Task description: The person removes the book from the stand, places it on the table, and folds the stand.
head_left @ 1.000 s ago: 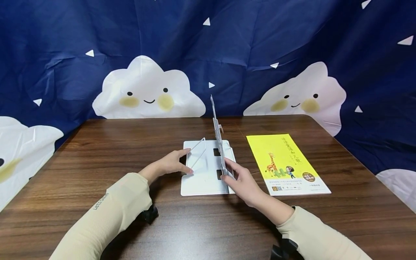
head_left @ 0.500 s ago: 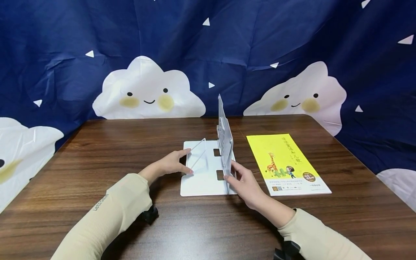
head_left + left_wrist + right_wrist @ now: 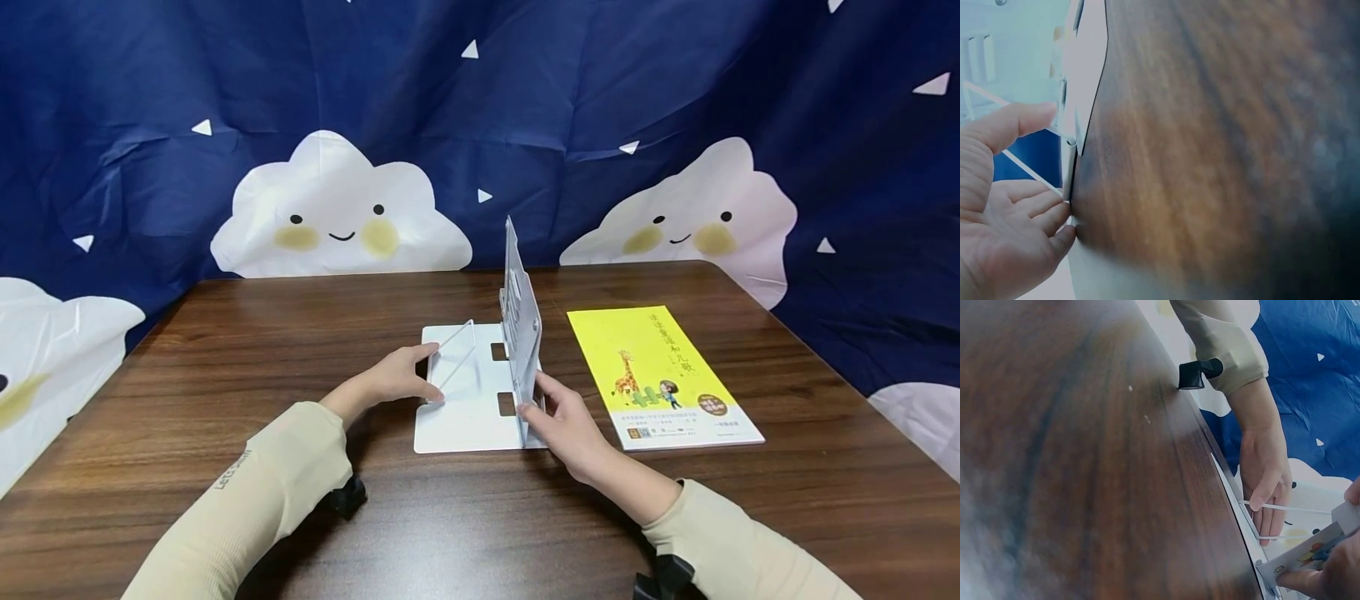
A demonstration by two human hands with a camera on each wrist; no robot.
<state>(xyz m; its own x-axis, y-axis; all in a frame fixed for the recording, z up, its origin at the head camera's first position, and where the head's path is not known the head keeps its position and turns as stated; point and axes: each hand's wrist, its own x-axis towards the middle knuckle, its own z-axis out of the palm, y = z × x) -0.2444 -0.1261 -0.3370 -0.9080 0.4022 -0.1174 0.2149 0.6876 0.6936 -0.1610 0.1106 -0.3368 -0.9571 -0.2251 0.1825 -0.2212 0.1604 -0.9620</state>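
Observation:
A white metal book stand [image 3: 467, 417] lies on the table with its flat base down and a hinged panel [image 3: 525, 321] standing nearly upright from it. A thin wire support [image 3: 459, 358] rises at a slant from the base's left part. My left hand [image 3: 392, 375] rests at the base's left edge, thumb and fingers spread apart beside the wire's two lower ends. My right hand [image 3: 566, 425] holds the panel low at its near edge, thumb in front and fingers behind. Part of a colourful print [image 3: 1316, 550] shows on the panel in the right wrist view.
A yellow children's book [image 3: 660, 375] with a giraffe on its cover lies to the right of the stand. The brown wooden table [image 3: 450, 533] reaches back to a dark blue cloth [image 3: 525, 100] printed with clouds. Black wrist cameras [image 3: 348, 496] sit under both sleeves.
The upright panel has swung to the right and turned its left face more into view, with my right hand following slightly. The left hand stays at the base's left edge.

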